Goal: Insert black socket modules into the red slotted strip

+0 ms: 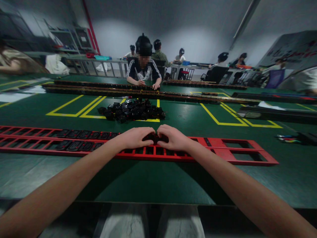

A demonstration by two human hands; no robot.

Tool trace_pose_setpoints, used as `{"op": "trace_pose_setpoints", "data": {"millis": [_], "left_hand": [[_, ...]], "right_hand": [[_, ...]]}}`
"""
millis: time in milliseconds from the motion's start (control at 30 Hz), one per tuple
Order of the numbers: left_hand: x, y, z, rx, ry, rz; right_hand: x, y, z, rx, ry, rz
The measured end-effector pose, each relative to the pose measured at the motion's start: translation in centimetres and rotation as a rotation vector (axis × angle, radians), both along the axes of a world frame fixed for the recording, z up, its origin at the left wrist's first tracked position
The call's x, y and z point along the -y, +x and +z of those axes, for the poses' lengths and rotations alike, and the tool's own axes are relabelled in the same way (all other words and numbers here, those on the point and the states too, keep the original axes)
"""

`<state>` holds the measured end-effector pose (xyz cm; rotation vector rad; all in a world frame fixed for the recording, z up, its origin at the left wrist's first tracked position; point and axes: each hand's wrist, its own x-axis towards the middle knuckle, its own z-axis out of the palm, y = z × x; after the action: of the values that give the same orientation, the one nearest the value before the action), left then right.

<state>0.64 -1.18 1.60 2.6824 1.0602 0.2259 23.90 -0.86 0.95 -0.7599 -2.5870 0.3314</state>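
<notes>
Tabletop (pixel 143 181), green, ends in a straight near edge at 6 o'clock; a broad strip of its surface separates that edge from a red frame (pixel 153 157) running from 9 to 3 o'clock. The left hand (pixel 135 136) and right hand (pixel 174 137) meet over the frame, fingers and thumbs curled to narrow gaps around a dark piece (pixel 155 138); it is mostly hidden, so I cannot tell whether either grips it. Black inserts (pixel 81 145) sit in 2 rows toward 9 o'clock. The frame's end stops at 3 o'clock, green surface beyond. At 11 o'clock, a heap of black parts (pixel 133 110) overlaps yellow outlines (pixel 59 115). Farther, long dark rails (pixel 99 90) lie before a co-worker (pixel 143 69) at 12 o'clock. Lettering on a grey board (pixel 294 49) at 2 o'clock is too blurred to read.
</notes>
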Motion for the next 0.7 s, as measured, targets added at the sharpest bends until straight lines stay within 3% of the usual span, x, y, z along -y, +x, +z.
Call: {"op": "trace_pose_setpoints", "data": {"millis": [700], "left_hand": [[0.13,0.04,0.09,-0.005,0.009,-0.019]], "right_hand": [[0.24,-0.12,0.22,-0.047,0.05,0.051]]}}
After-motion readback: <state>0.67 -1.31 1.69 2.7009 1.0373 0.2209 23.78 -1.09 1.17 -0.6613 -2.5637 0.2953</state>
